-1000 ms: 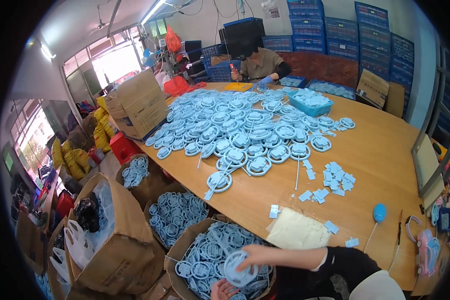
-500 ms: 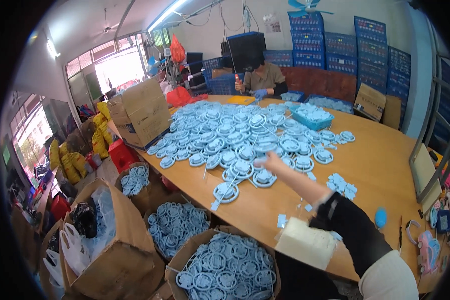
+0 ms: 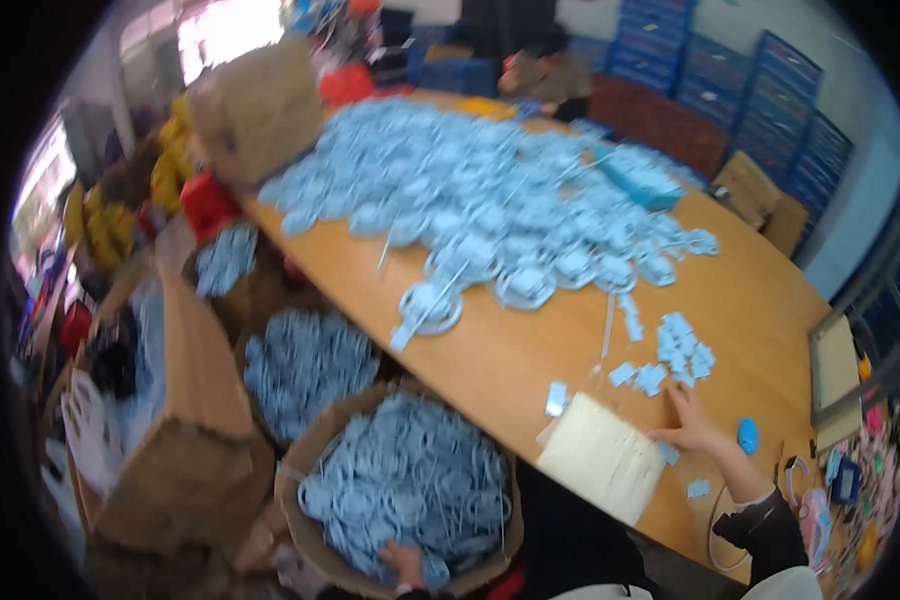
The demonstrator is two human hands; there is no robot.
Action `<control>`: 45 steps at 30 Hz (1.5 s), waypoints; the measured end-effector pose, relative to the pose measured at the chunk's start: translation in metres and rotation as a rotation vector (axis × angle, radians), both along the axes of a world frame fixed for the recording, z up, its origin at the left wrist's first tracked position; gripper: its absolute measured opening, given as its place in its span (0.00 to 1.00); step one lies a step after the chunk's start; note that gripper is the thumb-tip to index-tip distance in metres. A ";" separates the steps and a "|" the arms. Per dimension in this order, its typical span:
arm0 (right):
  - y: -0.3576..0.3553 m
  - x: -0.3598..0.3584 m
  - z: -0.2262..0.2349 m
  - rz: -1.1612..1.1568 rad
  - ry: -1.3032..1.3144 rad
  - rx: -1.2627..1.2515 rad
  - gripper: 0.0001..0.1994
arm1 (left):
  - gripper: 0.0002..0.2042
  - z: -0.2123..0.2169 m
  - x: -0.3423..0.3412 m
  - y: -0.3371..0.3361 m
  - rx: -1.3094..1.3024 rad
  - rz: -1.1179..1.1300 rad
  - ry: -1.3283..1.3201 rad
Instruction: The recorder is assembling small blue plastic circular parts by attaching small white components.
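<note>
Blue tabs [image 3: 678, 352] just beyond right hand [image 3: 688, 428]

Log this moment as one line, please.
left hand: in box of blue rings | right hand: flat on table, near small blue pieces

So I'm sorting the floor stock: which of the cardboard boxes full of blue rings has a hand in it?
The nearest box of blue rings, just below the table edge: the left hand rests on its rings. The box behind it has no hand in it.
</note>
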State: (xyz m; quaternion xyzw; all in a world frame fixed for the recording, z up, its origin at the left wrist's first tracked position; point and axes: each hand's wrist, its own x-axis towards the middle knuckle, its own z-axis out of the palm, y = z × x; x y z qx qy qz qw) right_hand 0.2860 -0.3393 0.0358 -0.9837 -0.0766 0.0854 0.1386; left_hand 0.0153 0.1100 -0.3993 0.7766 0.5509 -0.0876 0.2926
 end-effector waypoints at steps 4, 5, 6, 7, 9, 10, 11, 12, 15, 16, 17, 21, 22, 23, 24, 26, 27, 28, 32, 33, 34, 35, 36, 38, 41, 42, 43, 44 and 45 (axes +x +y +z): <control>0.003 0.016 -0.007 0.184 -0.100 0.192 0.36 | 0.43 0.070 -0.006 0.006 0.061 -0.122 0.004; 0.004 0.019 -0.008 0.191 -0.132 0.247 0.31 | 0.41 0.080 -0.006 0.007 0.071 -0.182 0.150; 0.009 0.019 -0.003 0.223 -0.097 0.243 0.31 | 0.41 0.085 0.000 0.009 -0.005 -0.197 0.231; 0.016 0.021 -0.003 0.214 -0.088 0.269 0.27 | 0.41 0.085 -0.002 0.012 -0.074 -0.205 0.315; 0.027 0.020 0.002 0.213 -0.070 0.286 0.23 | 0.40 0.072 -0.007 0.014 -0.217 -0.161 0.305; 0.032 0.021 0.002 0.209 -0.086 0.273 0.21 | 0.40 0.071 -0.011 0.010 -0.221 -0.141 0.318; 0.032 0.021 0.001 0.191 -0.113 0.253 0.19 | 0.39 0.075 -0.006 0.002 -0.150 -0.110 0.315; 0.029 0.020 0.001 0.191 -0.129 0.257 0.18 | 0.37 0.080 -0.002 -0.002 -0.077 -0.083 0.309; 0.026 0.018 -0.004 0.172 -0.150 0.234 0.19 | 0.34 0.095 0.003 -0.005 0.203 -0.128 0.168; 0.026 0.018 -0.003 0.173 -0.150 0.233 0.19 | 0.34 0.096 0.003 -0.004 0.201 -0.128 0.167; 0.027 0.017 -0.003 0.189 -0.152 0.247 0.20 | 0.33 0.097 0.004 -0.001 0.138 -0.154 0.091; 0.036 0.016 0.007 0.199 -0.094 0.246 0.22 | 0.33 0.085 0.024 -0.001 0.022 -0.137 -0.208; 0.038 0.015 0.010 0.197 -0.095 0.239 0.22 | 0.31 0.084 0.035 -0.002 -0.132 0.083 -0.321; 0.039 0.015 0.013 0.161 -0.079 0.236 0.22 | 0.31 0.085 0.049 -0.002 -0.141 0.084 -0.319; 0.039 0.015 0.014 0.124 -0.060 0.233 0.23 | 0.28 0.088 0.063 -0.002 -0.409 0.525 -0.561; 0.041 0.015 0.019 0.124 -0.024 0.203 0.25 | 0.24 0.089 0.079 0.003 -0.676 0.984 -0.785; 0.045 0.016 0.021 0.124 0.006 0.182 0.26 | 0.22 0.089 0.084 0.008 -0.723 0.993 -0.851; 0.048 0.017 0.018 0.127 0.013 0.182 0.26 | 0.19 0.088 0.084 0.011 -0.764 0.999 -0.915; 0.083 0.020 0.010 0.081 -0.001 0.273 0.32 | 0.14 0.091 0.070 0.024 -0.790 1.159 -1.056; 0.088 0.023 0.011 0.065 -0.008 0.321 0.33 | 0.14 0.100 0.069 0.023 -0.795 1.150 -1.055; 0.089 0.028 0.006 0.060 -0.010 0.325 0.33 | 0.14 0.110 0.065 0.024 -0.917 1.153 -1.060; 0.085 0.033 0.002 0.100 -0.053 0.329 0.31 | 0.14 0.126 0.066 0.021 -1.048 1.147 -1.058; 0.085 0.036 -0.002 0.152 -0.085 0.340 0.30 | 0.14 0.140 0.062 0.020 -1.038 1.134 -0.946; 0.091 0.035 0.007 0.156 -0.018 0.416 0.26 | 0.14 0.166 0.047 0.014 -1.093 1.122 -1.038; 0.086 0.043 -0.006 0.180 -0.069 0.432 0.15 | 0.14 0.179 0.018 0.010 -1.310 1.083 -1.216; 0.083 0.045 -0.012 0.147 0.010 0.546 0.12 | 0.15 0.185 0.009 0.009 -1.395 0.995 -1.210; 0.078 0.047 -0.014 0.110 0.076 0.659 0.10 | 0.18 0.200 0.005 0.005 -1.452 0.946 -1.202; 0.080 0.048 -0.019 0.081 0.090 0.709 0.09 | 0.22 0.214 -0.002 0.001 -1.478 0.850 -1.257; 0.087 0.047 -0.021 0.058 0.105 0.762 0.08 | 0.25 0.222 -0.014 0.001 -1.490 0.823 -1.290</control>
